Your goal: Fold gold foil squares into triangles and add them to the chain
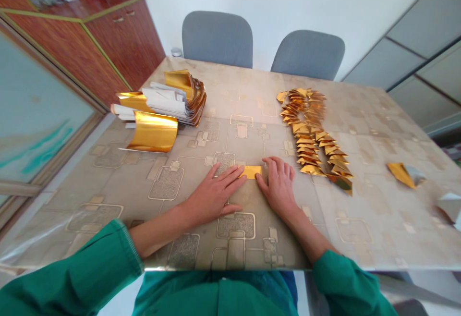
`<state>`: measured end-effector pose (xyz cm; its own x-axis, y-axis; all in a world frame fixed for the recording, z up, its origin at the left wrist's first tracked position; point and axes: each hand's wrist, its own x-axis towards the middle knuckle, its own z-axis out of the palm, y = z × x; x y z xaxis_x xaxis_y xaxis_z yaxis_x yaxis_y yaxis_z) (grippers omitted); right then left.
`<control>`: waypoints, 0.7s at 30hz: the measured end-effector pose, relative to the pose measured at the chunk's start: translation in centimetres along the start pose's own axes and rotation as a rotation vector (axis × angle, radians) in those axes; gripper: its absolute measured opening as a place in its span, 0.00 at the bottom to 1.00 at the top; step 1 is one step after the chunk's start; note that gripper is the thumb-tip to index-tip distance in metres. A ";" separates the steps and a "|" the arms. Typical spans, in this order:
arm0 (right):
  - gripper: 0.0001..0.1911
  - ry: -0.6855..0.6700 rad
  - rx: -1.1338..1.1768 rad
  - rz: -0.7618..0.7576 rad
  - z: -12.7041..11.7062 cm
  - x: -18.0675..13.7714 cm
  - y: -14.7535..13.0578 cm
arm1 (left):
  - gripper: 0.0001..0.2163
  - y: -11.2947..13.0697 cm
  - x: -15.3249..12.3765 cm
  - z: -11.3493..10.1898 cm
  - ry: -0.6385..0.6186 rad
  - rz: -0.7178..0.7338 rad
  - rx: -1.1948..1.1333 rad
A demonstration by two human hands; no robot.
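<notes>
A small folded gold paper (251,172) lies flat on the table (108,181) just in front of me. My left hand (212,195) rests flat beside it, fingers stretched out and fingertips pressing on its left edge. My right hand (279,185) lies flat on the other side, fingers together, touching the paper's right end. Neither hand has the paper lifted.
A stack of curled gold and white sheets (169,102) lies at the far left, one loose gold sheet (153,132) before it. A long row of folded gold pieces (313,131) runs at the right. A lone folded piece (401,174) lies farther right. Two grey chairs (218,37) stand behind.
</notes>
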<state>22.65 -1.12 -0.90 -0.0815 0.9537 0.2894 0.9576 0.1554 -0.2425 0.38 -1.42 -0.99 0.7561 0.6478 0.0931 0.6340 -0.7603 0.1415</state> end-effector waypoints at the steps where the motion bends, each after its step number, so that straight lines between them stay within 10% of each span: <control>1: 0.19 -0.001 0.000 0.002 0.0 0.0 0.0 | 0.34 -0.2 0.0 0.0 -0.005 0.010 -0.002; 15: 0.19 -0.029 0.057 0.010 0.1 0.0 0.4 | 0.28 -3.4 -3.0 -1.7 0.010 0.028 0.060; 21: 0.16 -0.032 0.062 -0.033 0.0 0.0 0.4 | 0.10 -2.4 -0.4 -2.1 0.186 -0.006 0.016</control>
<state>22.98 -1.01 -1.00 -0.1226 0.9553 0.2689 0.9356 0.2017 -0.2899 -1.84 0.26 0.72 0.7100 0.6491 0.2730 0.6421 -0.7560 0.1276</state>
